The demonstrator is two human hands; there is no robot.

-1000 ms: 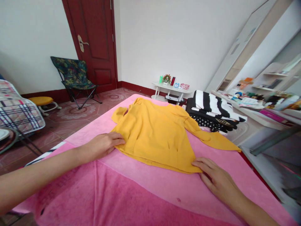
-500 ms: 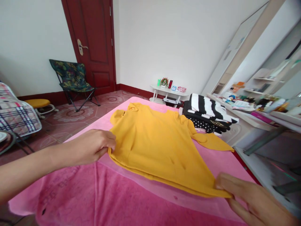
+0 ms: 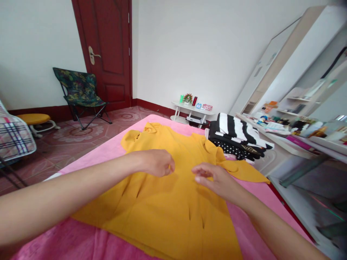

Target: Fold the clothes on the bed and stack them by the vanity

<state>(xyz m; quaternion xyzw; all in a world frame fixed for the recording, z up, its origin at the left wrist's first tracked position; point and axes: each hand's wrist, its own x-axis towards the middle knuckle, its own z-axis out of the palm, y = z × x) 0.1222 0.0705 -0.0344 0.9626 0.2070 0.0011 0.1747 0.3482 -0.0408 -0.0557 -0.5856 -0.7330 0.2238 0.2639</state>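
Observation:
A yellow long-sleeved sweater (image 3: 168, 213) lies spread flat on a pink blanket (image 3: 103, 153), its hem towards me and its neck at the far end. Both my hands hover over the middle of its chest, close together. My left hand (image 3: 158, 163) is curled into a loose fist with nothing showing in it. My right hand (image 3: 213, 176) has its fingers bent but apart, holding nothing. One sleeve (image 3: 244, 171) trails off to the right.
A folded stack of black-and-white striped and dotted clothes (image 3: 238, 139) sits at the blanket's far right. A cluttered white shelf (image 3: 298, 135) runs along the right. A folding chair (image 3: 78, 94), a red door (image 3: 108, 54) and a small white table (image 3: 192, 110) stand beyond.
Both hands gripped the sweater's hem corners and pulled it towards me. They have since let go and moved up over its middle.

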